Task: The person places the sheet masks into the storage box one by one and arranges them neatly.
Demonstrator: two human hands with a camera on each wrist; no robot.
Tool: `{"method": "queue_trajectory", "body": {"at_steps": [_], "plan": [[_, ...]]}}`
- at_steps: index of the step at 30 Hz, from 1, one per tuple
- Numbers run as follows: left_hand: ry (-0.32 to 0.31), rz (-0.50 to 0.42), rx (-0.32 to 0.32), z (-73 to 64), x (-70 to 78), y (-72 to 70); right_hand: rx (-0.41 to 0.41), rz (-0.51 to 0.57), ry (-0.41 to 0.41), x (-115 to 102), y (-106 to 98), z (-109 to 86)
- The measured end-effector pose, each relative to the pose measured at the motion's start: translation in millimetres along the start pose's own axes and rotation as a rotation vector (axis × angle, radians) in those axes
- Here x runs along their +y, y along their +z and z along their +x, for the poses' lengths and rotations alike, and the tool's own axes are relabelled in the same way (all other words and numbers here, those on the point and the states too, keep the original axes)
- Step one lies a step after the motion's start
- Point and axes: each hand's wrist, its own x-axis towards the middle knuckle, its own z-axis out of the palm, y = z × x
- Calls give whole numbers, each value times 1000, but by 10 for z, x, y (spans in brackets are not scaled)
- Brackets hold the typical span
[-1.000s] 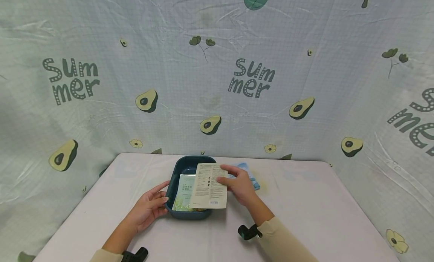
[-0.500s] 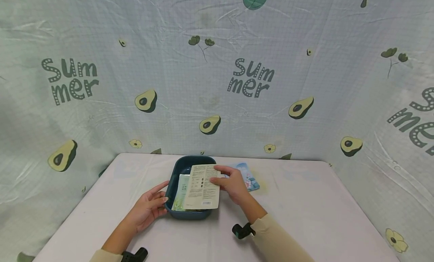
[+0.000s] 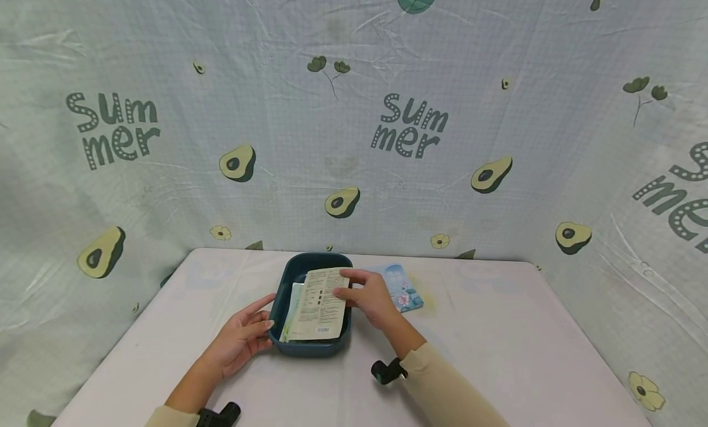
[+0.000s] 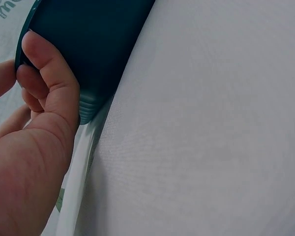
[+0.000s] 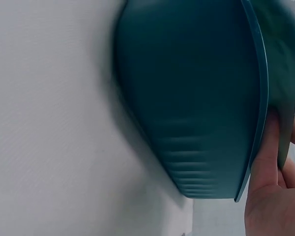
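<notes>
A dark teal plastic bin (image 3: 311, 350) stands on the table, seen from the side in both wrist views. My left hand (image 3: 241, 341) holds its left side, thumb at the rim and fingers against the outer wall (image 4: 98, 44). With thumb and fingers, my right hand (image 3: 367, 298) pinches the right edge of a flat cream packet (image 3: 318, 310) printed with small text and a barcode. This packet is tilted over the bin's opening; its other face looks green in the right wrist view. Beneath it, a pale green packet (image 3: 292, 313) in the bin is mostly hidden.
A blue packet with a floral print (image 3: 406, 292) lies on the table right of the bin, partly behind my right hand. White cloth covers the table (image 3: 470, 329). A curtain printed with avocados (image 3: 343, 203) hangs behind the table and at both sides.
My right hand has carried the cream packet left and farther over the bin, covering more of the pale green packet. More of the blue packet shows. The left hand stays at the bin.
</notes>
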Motion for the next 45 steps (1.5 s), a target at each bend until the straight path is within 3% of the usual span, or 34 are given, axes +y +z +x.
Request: {"method": "queue_trajectory", "body": {"at_steps": [12, 22, 33, 38, 45], "plan": [[-7, 0, 9, -2, 4, 1, -61, -140, -10, -98, 66, 59], [-4, 11, 11, 2, -10, 0, -161, -256, -31, -147, 81, 110], [-15, 6, 20, 4, 2, 7, -144, -380, -70, -181, 85, 169], [-7, 7, 20, 2, 5, 9, -145, -489, -97, -235, 86, 163], [-9, -1, 20, 5, -3, 6, -78, -669, -113, -267, 111, 120]]}}
